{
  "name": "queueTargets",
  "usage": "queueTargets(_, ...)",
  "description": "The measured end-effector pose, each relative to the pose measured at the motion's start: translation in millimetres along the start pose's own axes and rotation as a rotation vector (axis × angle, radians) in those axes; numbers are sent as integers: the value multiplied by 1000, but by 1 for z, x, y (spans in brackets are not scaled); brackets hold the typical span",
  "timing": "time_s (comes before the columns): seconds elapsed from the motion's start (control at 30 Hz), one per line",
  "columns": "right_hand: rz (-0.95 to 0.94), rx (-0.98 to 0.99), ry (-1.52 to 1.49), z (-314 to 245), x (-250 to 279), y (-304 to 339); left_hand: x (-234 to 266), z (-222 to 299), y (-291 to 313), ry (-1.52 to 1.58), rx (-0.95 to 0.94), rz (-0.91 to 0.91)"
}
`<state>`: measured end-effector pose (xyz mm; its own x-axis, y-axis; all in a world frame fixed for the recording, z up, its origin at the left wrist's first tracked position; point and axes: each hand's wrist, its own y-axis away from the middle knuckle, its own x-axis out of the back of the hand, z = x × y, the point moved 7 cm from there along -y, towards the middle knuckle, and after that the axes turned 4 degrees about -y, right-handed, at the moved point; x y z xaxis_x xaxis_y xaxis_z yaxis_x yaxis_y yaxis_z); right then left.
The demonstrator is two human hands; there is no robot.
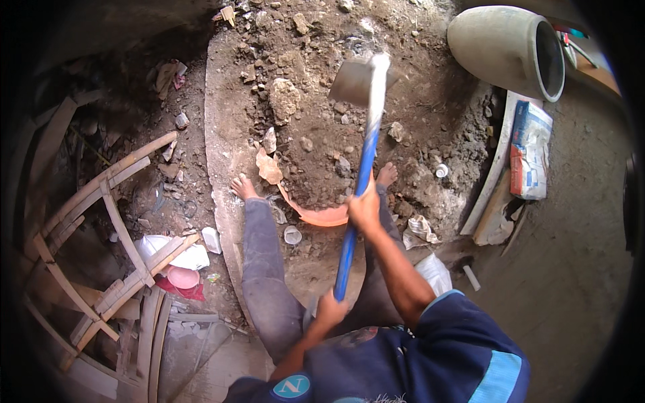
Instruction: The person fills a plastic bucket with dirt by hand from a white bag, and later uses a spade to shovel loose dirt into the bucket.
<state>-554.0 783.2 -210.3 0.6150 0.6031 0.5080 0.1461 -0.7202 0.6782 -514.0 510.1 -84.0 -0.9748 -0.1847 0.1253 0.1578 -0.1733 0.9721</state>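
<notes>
I hold a hoe with a blue handle (pixel 368 151) and a white upper end. My left hand (pixel 330 311) is closed round the handle's lower end, near my body. Farther up, about halfway along the shaft, my right hand (pixel 365 207) grips it. The broad metal hoe blade (pixel 351 83) is over the heap of soil and rubble (pixel 316 148), slightly blurred; I cannot tell whether it touches the soil. Between my bare feet lies an orange basin (pixel 327 215), only its curved near rim showing beside the earth.
Curved wooden frames (pixel 124 221) stand at the left, with a pink bowl (pixel 183 277) beside them. A large clay jar (pixel 500 50) lies on its side at the far right, above a paper sack (pixel 531 151). A large stone (pixel 284 101) sits in the soil.
</notes>
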Motion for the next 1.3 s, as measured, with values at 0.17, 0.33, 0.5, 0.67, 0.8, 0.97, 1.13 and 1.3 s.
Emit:
queueTargets(0.17,147,108,-43,-142,-5,-110,110,105,-131,27,-379,261)
queueTargets(0.33,76,2,-60,-128,-111,-160,184,113,-114,-30,-123,214)
queueTargets(0.5,-57,-61,-30,-58,-105,-18,128,7,-8,-90,-12,175)
queueTargets(0.67,-107,-32,73,18,-71,72,56,-28,68,-101,133,127)
queueTargets(0.8,7,-80,-124,-13,-19,53,42,-42,29,-192,-49,129)
queueTargets(0.97,234,83,-152,-120,7,-71,131,89,-95,-130,-421,242)
queueTargets(1.13,75,15,-110,-133,-90,-169,194,110,-124,-147,-263,196)
queueTargets(1.3,-29,-7,-20,-79,-143,-73,168,23,-54,19,-77,54)
